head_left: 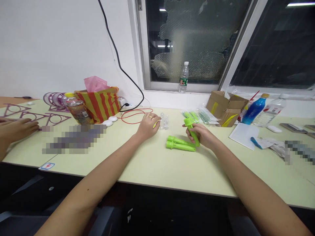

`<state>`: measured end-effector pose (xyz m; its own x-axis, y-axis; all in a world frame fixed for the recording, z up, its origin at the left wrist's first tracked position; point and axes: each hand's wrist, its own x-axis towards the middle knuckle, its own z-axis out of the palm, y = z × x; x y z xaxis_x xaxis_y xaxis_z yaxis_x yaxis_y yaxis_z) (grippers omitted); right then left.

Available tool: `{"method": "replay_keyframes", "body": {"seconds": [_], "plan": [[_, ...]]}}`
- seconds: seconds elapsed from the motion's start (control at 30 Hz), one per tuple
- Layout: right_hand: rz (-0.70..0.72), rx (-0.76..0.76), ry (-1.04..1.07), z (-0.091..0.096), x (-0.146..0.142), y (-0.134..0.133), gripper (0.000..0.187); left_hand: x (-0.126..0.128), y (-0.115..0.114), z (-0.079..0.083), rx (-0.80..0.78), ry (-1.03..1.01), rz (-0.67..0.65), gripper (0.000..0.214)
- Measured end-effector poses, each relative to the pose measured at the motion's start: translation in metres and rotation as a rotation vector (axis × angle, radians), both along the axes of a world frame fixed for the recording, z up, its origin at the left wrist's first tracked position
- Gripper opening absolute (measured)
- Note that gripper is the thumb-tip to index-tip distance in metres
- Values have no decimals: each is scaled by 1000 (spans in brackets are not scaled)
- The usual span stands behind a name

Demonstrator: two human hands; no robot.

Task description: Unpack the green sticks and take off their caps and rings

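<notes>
My right hand (pixel 200 132) is closed around a bright green plastic tube (pixel 193 131) with a wider, ridged top end, held tilted above the table. Just left of it, two similar green tubes (pixel 180 144) lie side by side on the tabletop. My left hand (pixel 149 126) has its fingers curled down at the small clear plastic cylinders (pixel 166 123), which stand on the table. A small yellow bit (pixel 155 124) shows at its fingertips, but what it is I cannot make out.
Behind my right hand are bagged green parts (pixel 190 115) and an open cardboard box (pixel 225 108). Bottles (pixel 257 106) stand at right. A striped tissue holder (pixel 100 103) and a tea bottle (pixel 78 109) are at left. Another person's hand (pixel 21 127) touches purple frames (pixel 57 118).
</notes>
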<state>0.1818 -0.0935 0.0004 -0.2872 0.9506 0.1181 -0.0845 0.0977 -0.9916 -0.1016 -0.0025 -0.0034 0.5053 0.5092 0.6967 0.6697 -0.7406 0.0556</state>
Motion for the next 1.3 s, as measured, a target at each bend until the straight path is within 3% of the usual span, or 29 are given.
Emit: {"method": "replay_keyframes", "body": {"seconds": [0.07, 0.2, 0.3, 0.4, 0.5, 0.6, 1.03, 1.3], "plan": [[-128, 77, -145, -2, 3, 4, 20, 10, -9, -4, -24, 29, -108, 25], [-422, 321, -705, -17, 7, 17, 13, 26, -26, -14, -213, 76, -258, 27], [-326, 355, -889, -29, 0, 24, 20, 33, -36, -18, -380, 103, -326, 37], [-219, 361, -947, -35, -12, 26, 24, 36, -42, -19, -514, 124, -389, 65], [-199, 378, -964, -37, -22, 27, 32, 40, -45, -23, -561, 152, -404, 95], [-196, 383, -970, -39, -26, 27, 38, 43, -46, -30, -556, 150, -356, 107], [-156, 474, -1086, -36, -39, 11, 28, 41, -41, -38, -591, 159, -371, 90], [-50, 442, -1117, -29, -30, -2, 73, 44, -40, -35, -571, 92, -475, 80]]}}
